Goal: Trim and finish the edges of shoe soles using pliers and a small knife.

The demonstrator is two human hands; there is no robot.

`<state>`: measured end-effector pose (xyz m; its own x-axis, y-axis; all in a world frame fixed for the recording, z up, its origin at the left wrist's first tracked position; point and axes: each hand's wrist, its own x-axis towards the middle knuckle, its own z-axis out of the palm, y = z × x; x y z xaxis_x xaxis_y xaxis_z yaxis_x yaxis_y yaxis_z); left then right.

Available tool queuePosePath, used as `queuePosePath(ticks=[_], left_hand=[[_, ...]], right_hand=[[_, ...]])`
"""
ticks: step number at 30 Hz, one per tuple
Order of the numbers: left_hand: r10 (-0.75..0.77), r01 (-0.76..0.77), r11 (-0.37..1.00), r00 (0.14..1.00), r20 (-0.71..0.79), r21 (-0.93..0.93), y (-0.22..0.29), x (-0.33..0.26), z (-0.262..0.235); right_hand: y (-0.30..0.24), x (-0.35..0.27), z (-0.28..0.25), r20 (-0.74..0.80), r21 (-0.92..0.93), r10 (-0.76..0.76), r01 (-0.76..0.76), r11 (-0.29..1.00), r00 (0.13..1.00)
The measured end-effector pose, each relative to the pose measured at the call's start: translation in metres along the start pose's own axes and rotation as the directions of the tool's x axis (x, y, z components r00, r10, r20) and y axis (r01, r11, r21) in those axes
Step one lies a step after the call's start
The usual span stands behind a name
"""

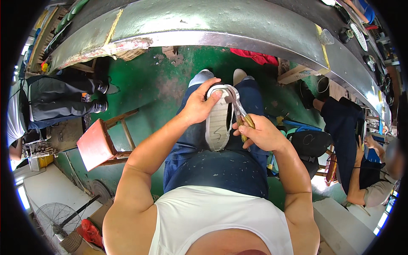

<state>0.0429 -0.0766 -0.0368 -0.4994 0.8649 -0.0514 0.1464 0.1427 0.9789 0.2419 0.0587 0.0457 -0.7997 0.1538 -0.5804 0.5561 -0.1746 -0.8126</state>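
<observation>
A shoe (216, 123) lies sole up over my lap, its pale grey ridged sole toward me with a dark curved mark near the lower end. My left hand (199, 104) is closed round the far end of the shoe, thumb on the sole and fingers over the outer edge. In my right hand (264, 133) is a pair of pliers (237, 104) with a silvery metal head and yellow-brown handles. The pliers' head meets the shoe's far right edge; whether the jaws bite on it I cannot tell. My right fingers wrap the handles.
A long metal-edged workbench (178, 38) curves across the far side. A reddish-topped stool (97, 144) stands at the left, near a person in dark trousers (63, 100). A seated person (344, 140) is at the right. A wire-caged fan (57, 221) is at lower left.
</observation>
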Motion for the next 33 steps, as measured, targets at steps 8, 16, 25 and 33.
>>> queuePosePath(ticks=[8,16,25,33], left_hand=[[-0.13,0.13,0.992,0.992,0.002,-0.008,-0.002,0.0,-0.011],[-0.083,0.195,0.917,0.946,0.314,-0.347,-0.022,-0.001,-0.048],[-0.218,0.223,0.892,0.974,0.059,-0.394,-0.002,-0.004,-0.022],[-0.233,0.198,0.927,0.97,-0.076,-0.319,-0.005,-0.004,-0.019]], right_hand=[[0.04,0.036,-0.002,-0.081,-0.489,-0.308,0.231,0.841,0.948],[0.074,0.056,0.003,-0.153,-0.655,-0.578,0.355,0.667,0.802],[0.021,0.011,0.019,-0.12,-0.848,-0.326,0.073,0.525,0.938],[-0.012,-0.002,0.0,0.067,-0.291,0.077,-0.054,0.955,0.995]])
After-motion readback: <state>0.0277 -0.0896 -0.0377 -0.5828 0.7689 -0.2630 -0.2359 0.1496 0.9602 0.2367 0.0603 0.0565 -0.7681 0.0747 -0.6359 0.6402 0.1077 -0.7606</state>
